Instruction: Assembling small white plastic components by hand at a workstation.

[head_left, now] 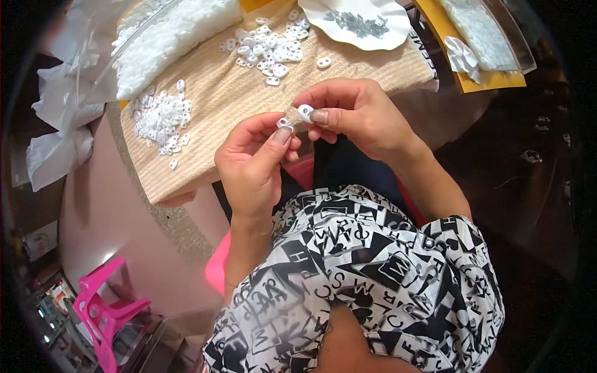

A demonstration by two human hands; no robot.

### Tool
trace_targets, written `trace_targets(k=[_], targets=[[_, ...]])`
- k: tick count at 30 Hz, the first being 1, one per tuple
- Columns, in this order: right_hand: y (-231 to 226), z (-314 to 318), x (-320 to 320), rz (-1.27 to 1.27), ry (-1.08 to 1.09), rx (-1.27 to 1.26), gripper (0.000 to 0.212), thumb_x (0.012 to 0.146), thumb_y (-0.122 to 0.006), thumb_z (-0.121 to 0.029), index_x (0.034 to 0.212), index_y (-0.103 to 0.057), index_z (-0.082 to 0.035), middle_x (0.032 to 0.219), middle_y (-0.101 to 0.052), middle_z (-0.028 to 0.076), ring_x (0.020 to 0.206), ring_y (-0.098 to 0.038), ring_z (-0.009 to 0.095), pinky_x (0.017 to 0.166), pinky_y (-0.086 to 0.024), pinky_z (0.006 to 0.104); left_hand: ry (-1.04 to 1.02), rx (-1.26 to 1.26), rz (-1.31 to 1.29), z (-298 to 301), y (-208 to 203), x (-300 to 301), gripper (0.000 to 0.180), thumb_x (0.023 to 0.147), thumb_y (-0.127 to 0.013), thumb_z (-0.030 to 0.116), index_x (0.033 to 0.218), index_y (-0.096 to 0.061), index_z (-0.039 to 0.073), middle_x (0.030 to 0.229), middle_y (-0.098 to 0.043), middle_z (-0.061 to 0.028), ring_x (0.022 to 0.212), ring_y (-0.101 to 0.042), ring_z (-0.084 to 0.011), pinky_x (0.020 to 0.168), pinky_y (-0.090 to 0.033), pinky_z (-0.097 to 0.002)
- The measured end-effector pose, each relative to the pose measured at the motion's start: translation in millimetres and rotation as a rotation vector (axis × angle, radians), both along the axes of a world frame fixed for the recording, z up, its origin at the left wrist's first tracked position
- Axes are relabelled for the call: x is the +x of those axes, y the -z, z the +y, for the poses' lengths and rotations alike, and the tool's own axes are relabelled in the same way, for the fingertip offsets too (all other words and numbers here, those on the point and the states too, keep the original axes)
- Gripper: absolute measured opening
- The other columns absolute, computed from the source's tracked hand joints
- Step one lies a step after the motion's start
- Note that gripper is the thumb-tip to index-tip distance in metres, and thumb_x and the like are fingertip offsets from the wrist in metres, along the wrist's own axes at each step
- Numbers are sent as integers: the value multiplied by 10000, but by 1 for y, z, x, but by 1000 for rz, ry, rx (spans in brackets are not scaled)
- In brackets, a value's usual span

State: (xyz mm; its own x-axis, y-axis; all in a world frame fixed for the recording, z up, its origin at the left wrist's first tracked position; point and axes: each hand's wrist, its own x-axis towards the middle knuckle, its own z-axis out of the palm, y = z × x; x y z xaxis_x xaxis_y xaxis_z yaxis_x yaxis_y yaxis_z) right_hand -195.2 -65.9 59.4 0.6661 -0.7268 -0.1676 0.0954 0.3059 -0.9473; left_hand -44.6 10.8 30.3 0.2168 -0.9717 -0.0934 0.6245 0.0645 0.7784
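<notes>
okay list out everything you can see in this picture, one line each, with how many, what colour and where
small plastic piece: one, white, pinched in the right hand's fingers
smaller plastic piece: one, white, pinched in the left hand's fingers
loose plastic pieces: many, white, scattered at the top centre of the mat
second pile of pieces: many, white, left side of the mat
woven mat: one, tan, over the work surface
clear bag of pieces: one, white contents, top left
shallow dish: one, white, top centre, holding small grey metal bits
plastic stool: one, pink, lower left floor
left hand: one, centre
right hand: one, centre right
</notes>
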Motion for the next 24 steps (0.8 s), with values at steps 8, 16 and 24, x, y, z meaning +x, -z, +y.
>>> trace_targets(k=[8,16,24], targets=[[-4,4,0,58,22,-56,210,796,-550,-39,990,-570,37,781,-585,44,667,-541,74,553,-427,184,2,7,-56,1,2,-2,188,753,-567,-56,940,-554,-70,781,-592,-109,639,-580,-142,535,-470,-218],[-7,7,2,82,49,-146,164,804,-512,15,956,-569,31,773,-602,51,668,-553,76,568,-460,200,5,2,-82,2,0,-2,190,750,-568,-61,938,-555,-70,773,-594,-110,638,-579,-135,540,-473,-208],[-9,9,3,121,62,-206,166,806,-515,9,962,-564,37,786,-606,57,696,-568,83,612,-480,206,-20,0,-134,2,-1,-4,186,752,-574,-53,937,-558,-65,769,-599,-104,642,-580,-123,547,-479,-204]])
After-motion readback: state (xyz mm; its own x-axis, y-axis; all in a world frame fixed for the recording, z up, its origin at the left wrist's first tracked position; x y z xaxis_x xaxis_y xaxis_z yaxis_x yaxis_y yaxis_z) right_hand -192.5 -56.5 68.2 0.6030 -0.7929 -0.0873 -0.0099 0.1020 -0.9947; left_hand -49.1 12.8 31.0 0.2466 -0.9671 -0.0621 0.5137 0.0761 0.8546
